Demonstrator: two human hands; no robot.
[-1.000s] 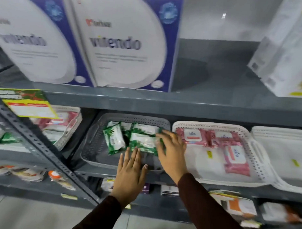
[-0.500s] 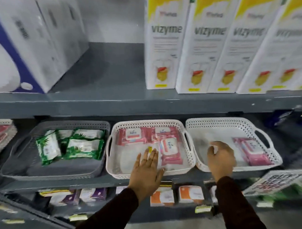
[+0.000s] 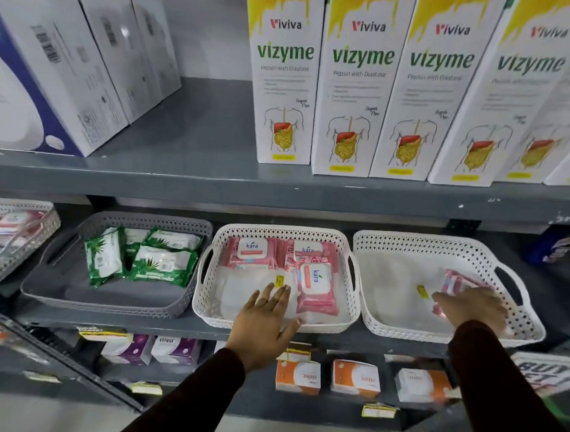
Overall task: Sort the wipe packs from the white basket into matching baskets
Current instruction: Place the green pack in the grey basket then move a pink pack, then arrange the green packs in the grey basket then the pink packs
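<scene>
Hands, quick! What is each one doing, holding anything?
Left hand: open, fingers spread, holding nothing, at the middle white basket.
Right hand: over a pink wipe pack; grip cannot be told.

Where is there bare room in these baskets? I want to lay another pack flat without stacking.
Free: the grey basket floor in front of the green packs; the middle white basket front-left, beside the left hand; most of the right white basket, left of the right hand. Crowded: the middle basket's back row of pink packs.
</scene>
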